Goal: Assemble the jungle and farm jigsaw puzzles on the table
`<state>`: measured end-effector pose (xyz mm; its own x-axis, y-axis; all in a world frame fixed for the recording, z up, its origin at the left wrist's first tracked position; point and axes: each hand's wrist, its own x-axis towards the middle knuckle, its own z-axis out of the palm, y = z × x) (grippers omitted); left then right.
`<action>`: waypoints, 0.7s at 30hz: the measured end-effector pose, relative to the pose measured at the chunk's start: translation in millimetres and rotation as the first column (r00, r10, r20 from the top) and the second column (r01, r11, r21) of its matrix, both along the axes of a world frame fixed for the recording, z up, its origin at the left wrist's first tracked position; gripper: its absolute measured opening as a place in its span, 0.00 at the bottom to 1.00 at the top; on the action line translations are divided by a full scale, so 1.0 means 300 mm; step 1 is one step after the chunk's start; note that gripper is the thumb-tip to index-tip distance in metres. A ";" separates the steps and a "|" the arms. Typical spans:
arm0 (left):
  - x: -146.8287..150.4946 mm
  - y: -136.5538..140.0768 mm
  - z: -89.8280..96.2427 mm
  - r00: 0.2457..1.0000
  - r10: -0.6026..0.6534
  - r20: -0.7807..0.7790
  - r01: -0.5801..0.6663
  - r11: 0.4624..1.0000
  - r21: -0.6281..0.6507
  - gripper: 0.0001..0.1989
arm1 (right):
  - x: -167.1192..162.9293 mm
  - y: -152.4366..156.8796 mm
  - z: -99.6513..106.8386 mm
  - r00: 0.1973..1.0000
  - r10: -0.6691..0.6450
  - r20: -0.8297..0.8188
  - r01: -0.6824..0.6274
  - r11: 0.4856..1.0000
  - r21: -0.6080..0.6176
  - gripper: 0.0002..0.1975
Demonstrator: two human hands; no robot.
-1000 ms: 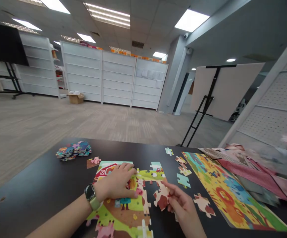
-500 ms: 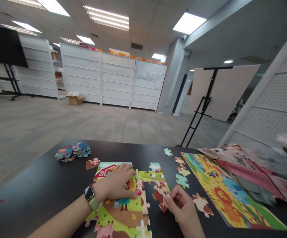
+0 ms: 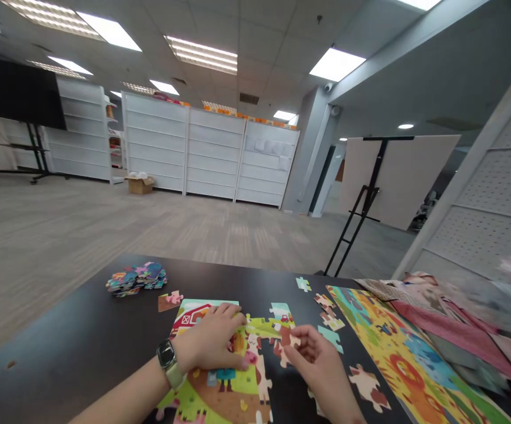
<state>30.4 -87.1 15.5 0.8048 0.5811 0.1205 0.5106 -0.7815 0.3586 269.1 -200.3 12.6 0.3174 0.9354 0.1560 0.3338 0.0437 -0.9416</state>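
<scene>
My left hand, wearing a watch, lies flat with fingers stretched over the partly joined farm jigsaw puzzle. It covers part of the barn and figure pictures. Between thumb and fingers of my right hand is a brown-and-white puzzle piece, by the puzzle's upper right gap. The fingers partly hide this piece, and I cannot tell whether it touches the joined part. Another cow-patterned piece lies to the right of this hand. A piece peeks out below the right wrist.
Loose pieces lie beyond my right hand, with a teal piece nearer. A colourful animal picture sheet lies at right, beside fabric and plastic. A heap of puzzle pieces and a pink pig piece are at left.
My right hand has moved forward with the brown-and-white puzzle piece, towards the upper right gap. My left hand stays on the puzzle. The head view has tilted slightly upward.
</scene>
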 end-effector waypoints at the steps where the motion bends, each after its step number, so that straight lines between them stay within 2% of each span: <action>1: 0.000 0.001 -0.002 1.000 0.000 0.001 0.000 1.000 0.004 0.36 | -0.008 0.014 0.006 1.000 -0.002 0.020 0.002 1.000 0.003 0.17; 7: 0.006 0.004 -0.005 1.000 0.005 -0.003 -0.005 1.000 0.021 0.37 | -0.042 0.032 -0.005 0.973 0.113 0.203 -0.102 0.993 -0.062 0.18; 13: 0.006 -0.001 -0.002 1.000 0.000 -0.003 0.000 1.000 0.028 0.37 | -0.048 0.001 -0.025 0.949 0.057 0.310 -0.033 0.996 -0.083 0.17; 16: 0.007 -0.001 -0.002 1.000 -0.001 -0.002 0.001 1.000 0.023 0.37 | -0.047 -0.009 -0.026 0.906 0.041 0.422 -0.026 0.999 -0.040 0.15; 21: 0.007 -0.003 0.001 1.000 0.003 -0.004 -0.003 1.000 0.014 0.36 | -0.033 -0.010 -0.045 0.822 0.086 0.563 -0.058 0.996 -0.067 0.14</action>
<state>32.4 -87.9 15.7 0.8037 0.5816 0.1257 0.5141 -0.7851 0.3454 259.3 -203.2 -0.9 0.1184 0.9624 0.2445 0.8056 0.0508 -0.5902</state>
